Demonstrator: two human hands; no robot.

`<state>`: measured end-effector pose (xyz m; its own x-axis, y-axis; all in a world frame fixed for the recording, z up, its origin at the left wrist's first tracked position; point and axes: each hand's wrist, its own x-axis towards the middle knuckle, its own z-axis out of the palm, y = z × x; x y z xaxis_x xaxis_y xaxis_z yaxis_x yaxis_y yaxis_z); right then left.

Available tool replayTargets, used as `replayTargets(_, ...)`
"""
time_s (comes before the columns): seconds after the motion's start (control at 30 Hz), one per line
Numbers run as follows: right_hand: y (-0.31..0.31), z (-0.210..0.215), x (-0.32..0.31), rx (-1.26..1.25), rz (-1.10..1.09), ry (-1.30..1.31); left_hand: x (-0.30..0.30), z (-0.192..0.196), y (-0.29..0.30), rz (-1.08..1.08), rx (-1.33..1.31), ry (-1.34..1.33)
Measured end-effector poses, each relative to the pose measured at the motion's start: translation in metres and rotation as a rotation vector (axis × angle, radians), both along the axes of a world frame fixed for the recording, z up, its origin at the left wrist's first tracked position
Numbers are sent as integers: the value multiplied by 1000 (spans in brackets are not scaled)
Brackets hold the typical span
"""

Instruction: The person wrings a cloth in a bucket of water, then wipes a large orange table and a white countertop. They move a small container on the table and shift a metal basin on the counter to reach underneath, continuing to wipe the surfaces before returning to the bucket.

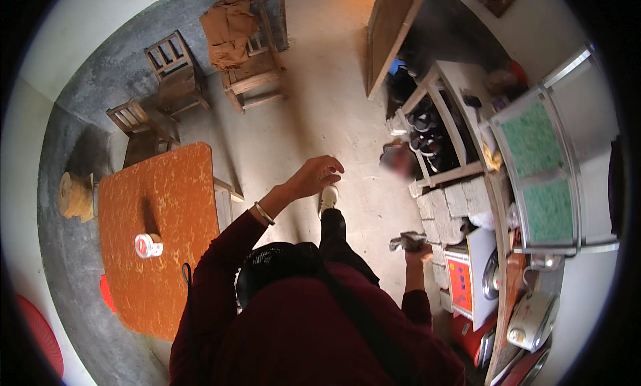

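Out in front of me, above the pale floor, hangs my left hand (317, 177), a bangle on its wrist. Its fingers are loosely curved with the thumb apart, and nothing shows between them. One light-coloured shoe (329, 198) of mine appears just below it. Lower on the right, my right hand (419, 254) is closed on a crumpled grey cloth (408, 240), which hides part of the fingers. That hand is close to a stack of grey bricks (437, 216) and a box with a red panel (460, 284).
An orange-brown table (170, 186) on the left bears a small white-and-red container (148, 245). Wooden chairs (179, 86) line the far wall, one draped with brown clothing (228, 29). A shoe rack (447, 126), a cabinet with green panels (534, 142) and a rice cooker (532, 319) stand right.
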<state>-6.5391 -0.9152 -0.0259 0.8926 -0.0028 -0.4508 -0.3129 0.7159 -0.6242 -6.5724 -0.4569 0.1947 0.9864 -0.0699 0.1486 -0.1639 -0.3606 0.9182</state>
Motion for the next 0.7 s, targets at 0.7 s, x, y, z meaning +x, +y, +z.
replayTargets(0.7, 584, 50, 720, 286, 233, -82, 577, 17, 390, -5, 164, -47)
